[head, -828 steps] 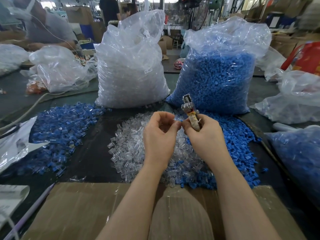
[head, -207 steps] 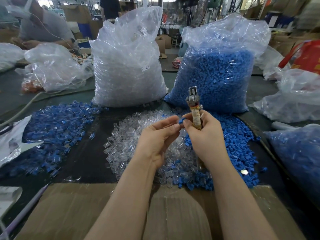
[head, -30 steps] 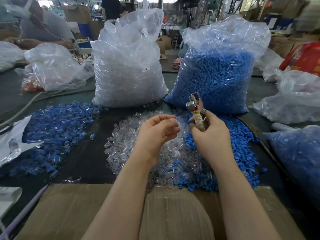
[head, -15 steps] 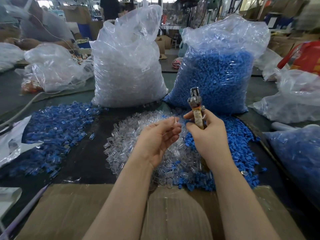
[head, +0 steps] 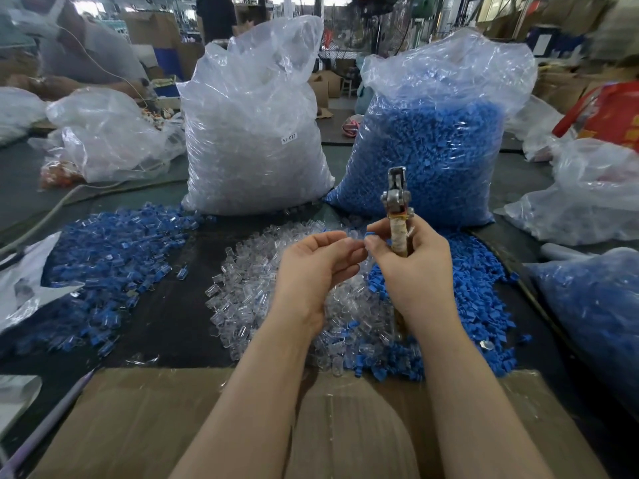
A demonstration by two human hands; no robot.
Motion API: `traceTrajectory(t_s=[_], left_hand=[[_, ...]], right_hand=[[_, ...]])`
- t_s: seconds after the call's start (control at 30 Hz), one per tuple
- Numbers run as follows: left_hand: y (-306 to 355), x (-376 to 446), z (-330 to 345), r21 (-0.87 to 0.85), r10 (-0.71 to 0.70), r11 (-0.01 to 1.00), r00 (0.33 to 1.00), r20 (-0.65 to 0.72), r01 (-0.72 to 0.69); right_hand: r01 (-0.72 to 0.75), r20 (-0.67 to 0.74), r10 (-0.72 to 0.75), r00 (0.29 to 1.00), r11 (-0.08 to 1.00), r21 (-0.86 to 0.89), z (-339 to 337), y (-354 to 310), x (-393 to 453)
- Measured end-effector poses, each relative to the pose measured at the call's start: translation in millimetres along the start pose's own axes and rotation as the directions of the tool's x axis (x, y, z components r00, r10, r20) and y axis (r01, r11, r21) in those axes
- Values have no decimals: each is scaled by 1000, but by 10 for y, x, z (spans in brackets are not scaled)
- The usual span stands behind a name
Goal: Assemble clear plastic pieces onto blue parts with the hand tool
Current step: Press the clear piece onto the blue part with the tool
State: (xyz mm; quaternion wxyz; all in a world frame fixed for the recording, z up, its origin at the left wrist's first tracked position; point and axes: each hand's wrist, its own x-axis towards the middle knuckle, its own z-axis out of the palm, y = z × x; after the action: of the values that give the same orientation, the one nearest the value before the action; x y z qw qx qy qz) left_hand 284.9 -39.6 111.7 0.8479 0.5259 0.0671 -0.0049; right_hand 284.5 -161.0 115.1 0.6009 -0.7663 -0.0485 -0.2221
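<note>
— See that? The hands have come together again. A second ago the left hand (head: pixel 313 267) was hanging back from the tool with its fingers loose; now its fingertips (head: pixel 352 244) are right up against the right thumb.

— What's it holding?

— Something clear pinched between thumb and forefinger, I'd say one of the clear pieces, but it's too small and glassy to be sure. There's a speck of blue just at the meeting point, by the right fingertips (head: pixel 371 240). Could be a blue part; I can't swear to it.

— And the tool?

— The hand tool (head: pixel 397 205) is upright now in the right hand (head: pixel 413 267), fingers wrapped round the taped handle. A moment back it leaned to the left; it's been straightened. Metal head up top, nothing in it that I can see.

— So where are we?

— My guess: mating one clear piece to one blue part by hand, before the tool does the pressing. Plenty of stock: loose clear pieces (head: pixel 249 292) heaped under the hands, loose blue parts (head: pixel 480 299) just right of them, and what look like finished ones (head: pixel 103 250) piled off to the left.

— Long way to go, then.

— With those two full bags behind? Very.
</note>
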Motion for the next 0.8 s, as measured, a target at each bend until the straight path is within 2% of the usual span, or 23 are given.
traceTrajectory(t_s=[0.27, 0.5, 0.7, 0.8], left_hand=[[12, -36, 43, 92, 35, 995, 999, -24, -33], [23, -68, 86, 73, 69, 995, 997, -45, -65], [19, -71, 96, 156, 169, 975, 985, -47, -160], [-4, -69, 115, 275, 255, 933, 965, -58, -230]], right_hand=[[29, -38, -29, 999, 999, -21, 3, -3, -13], [22, -53, -28, 998, 993, -113, 26, 16, -25], [34, -91, -51, 995, 982, -188, 59, 32, -38], [38, -99, -61, 993, 974, -222, 60, 39, -43]])
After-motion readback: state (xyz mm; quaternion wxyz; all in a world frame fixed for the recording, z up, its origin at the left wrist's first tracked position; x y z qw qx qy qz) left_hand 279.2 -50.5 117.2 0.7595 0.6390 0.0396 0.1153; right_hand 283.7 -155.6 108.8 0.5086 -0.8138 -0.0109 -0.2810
